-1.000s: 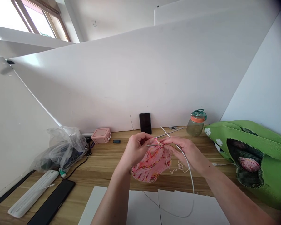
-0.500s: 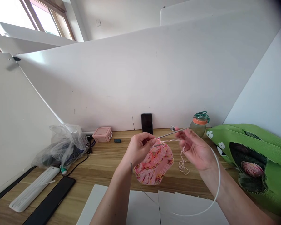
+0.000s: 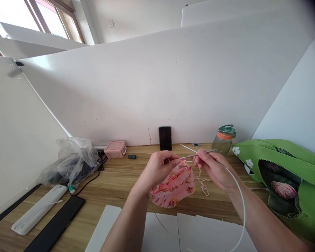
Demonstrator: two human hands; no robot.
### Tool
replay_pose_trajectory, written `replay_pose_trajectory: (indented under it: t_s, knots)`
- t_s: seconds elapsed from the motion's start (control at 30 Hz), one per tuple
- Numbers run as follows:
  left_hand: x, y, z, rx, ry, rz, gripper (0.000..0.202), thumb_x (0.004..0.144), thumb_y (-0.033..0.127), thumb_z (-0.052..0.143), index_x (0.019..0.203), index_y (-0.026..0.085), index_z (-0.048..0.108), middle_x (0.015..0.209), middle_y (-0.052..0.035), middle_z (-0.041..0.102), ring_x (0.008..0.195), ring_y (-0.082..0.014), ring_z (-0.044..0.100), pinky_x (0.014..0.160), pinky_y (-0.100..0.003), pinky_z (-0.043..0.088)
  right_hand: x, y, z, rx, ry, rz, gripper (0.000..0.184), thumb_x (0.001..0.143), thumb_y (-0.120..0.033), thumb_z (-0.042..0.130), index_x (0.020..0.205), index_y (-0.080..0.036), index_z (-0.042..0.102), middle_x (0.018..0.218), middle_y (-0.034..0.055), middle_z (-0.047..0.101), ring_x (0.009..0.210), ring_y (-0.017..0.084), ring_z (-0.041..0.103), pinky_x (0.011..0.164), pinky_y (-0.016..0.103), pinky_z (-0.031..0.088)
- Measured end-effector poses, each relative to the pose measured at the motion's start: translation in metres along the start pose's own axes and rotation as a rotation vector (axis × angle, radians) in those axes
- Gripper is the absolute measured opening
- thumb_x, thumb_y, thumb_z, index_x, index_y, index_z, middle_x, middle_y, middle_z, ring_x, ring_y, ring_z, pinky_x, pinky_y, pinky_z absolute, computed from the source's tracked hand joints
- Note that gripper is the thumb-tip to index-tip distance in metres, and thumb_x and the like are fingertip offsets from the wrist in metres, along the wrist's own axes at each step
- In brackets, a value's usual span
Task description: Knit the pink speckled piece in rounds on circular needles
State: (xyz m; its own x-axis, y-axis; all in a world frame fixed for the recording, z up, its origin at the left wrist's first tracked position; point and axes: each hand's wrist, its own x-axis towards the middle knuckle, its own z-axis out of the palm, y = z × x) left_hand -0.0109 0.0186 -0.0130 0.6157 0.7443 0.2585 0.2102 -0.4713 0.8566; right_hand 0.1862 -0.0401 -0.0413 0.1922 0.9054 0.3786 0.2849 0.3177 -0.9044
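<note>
A pink knitted piece with red and yellow flecks hangs below my hands over the desk. My left hand is closed on its upper edge, at the stitches. My right hand pinches a thin grey knitting needle, whose tip points up and left. A second grey needle runs from the stitches past my right thumb. From the right hand a white cable loops down over the forearm. Pale pink yarn dangles between the knitting and my right hand onto the desk.
Behind my hands, a phone leans against the white partition. A lidded jar and a green bag stand on the right. To the left are a pink box, a plastic bag, a power strip and a black slab.
My right hand has moved left, closer to the knitting, and its fingers have closed in. The bare needle's tip now shows farther left. My left hand has shifted slightly right.
</note>
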Motion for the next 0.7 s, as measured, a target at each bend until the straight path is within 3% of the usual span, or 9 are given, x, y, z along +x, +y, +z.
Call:
replay_pose_trajectory:
  t_s: [0.33, 0.5, 0.7]
  knots:
    - [-0.0012, 0.006, -0.0059, 0.14, -0.021, 0.083, 0.037, 0.093, 0.042, 0.044, 0.077, 0.015, 0.062, 0.074, -0.0016, 0.054, 0.07, -0.0131, 0.046, 0.062, -0.022, 0.034, 0.0083, -0.0068, -0.0058, 0.468, 0.108, 0.152, 0.039, 0.075, -0.055, 0.068, 0.058, -0.023, 0.054, 0.056, -0.0031, 0.043, 0.06, 0.015, 0.05, 0.062, 0.032, 0.048]
    - [-0.0017, 0.0055, -0.0025, 0.093, -0.095, 0.061, 0.036, 0.095, 0.037, 0.038, 0.065, 0.018, 0.038, 0.063, 0.0037, 0.031, 0.06, -0.0094, 0.028, 0.054, -0.023, 0.024, 0.0074, -0.009, -0.0046, 0.508, 0.109, 0.181, 0.038, 0.073, -0.052, 0.071, 0.055, -0.022, 0.057, 0.057, -0.0027, 0.044, 0.06, 0.014, 0.049, 0.062, 0.031, 0.047]
    - [-0.0002, 0.0047, 0.0003, 0.154, -0.085, 0.071, 0.035, 0.094, 0.035, 0.041, 0.063, 0.017, 0.04, 0.063, 0.0031, 0.036, 0.062, -0.01, 0.031, 0.054, -0.022, 0.025, 0.0051, -0.0078, -0.0053, 0.445, 0.021, 0.195, 0.04, 0.074, -0.05, 0.072, 0.05, -0.021, 0.059, 0.057, -0.0014, 0.048, 0.058, 0.012, 0.047, 0.058, 0.028, 0.043]
